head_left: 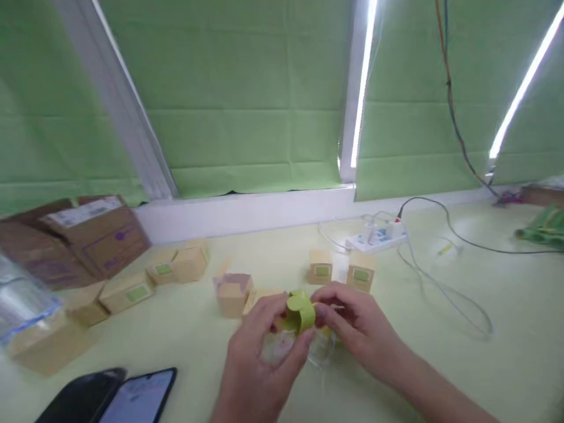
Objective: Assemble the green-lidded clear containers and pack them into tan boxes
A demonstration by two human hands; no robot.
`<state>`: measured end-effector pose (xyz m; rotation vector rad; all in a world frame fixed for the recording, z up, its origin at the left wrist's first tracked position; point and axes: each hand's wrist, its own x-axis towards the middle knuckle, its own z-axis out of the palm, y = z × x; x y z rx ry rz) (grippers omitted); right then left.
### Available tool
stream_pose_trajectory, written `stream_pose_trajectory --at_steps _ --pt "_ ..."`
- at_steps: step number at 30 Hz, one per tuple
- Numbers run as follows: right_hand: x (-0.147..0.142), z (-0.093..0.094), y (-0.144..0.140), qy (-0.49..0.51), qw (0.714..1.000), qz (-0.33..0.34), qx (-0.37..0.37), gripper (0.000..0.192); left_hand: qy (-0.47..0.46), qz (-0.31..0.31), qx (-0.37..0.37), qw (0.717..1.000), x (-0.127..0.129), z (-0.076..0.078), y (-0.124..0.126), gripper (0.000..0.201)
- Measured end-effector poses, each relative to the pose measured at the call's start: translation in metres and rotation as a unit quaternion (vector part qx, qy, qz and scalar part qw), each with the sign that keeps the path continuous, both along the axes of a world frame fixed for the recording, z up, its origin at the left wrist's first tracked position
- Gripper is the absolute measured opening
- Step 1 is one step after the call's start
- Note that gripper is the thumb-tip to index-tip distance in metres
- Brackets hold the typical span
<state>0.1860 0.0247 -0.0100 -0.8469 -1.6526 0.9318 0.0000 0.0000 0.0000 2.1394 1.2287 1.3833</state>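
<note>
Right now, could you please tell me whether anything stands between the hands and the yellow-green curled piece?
Nothing visible does: the left hand holds the yellow-green curled piece between thumb and fingers, and the right hand is right at its edge, though whether it touches is unclear.

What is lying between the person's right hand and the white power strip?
In the head view, a small tan box with a green label stands between the right hand and the white power strip.
</note>
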Motion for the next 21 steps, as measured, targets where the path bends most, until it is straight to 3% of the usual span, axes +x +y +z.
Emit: stream_pose_trajectory --at_steps 5,13,21 --pt "-0.0028 -0.0055 -0.0027 0.031 0.999 -0.015 0.014 0.007 -0.038 -0.011 -0.068 0.997 -0.0024 -0.0065 0.0063 0.011" --pt "0.0029 -0.0009 -0.0009 -0.057 0.972 -0.068 0.219 0.009 -0.090 -0.053 -0.138 0.985 -0.0061 -0.0060 0.0066 0.022" --pt "0.0041 -0.0016 -0.0004 -0.031 0.981 -0.032 0.189 0.013 -0.096 -0.065 -0.149 0.982 -0.0067 -0.0056 0.0103 0.019"
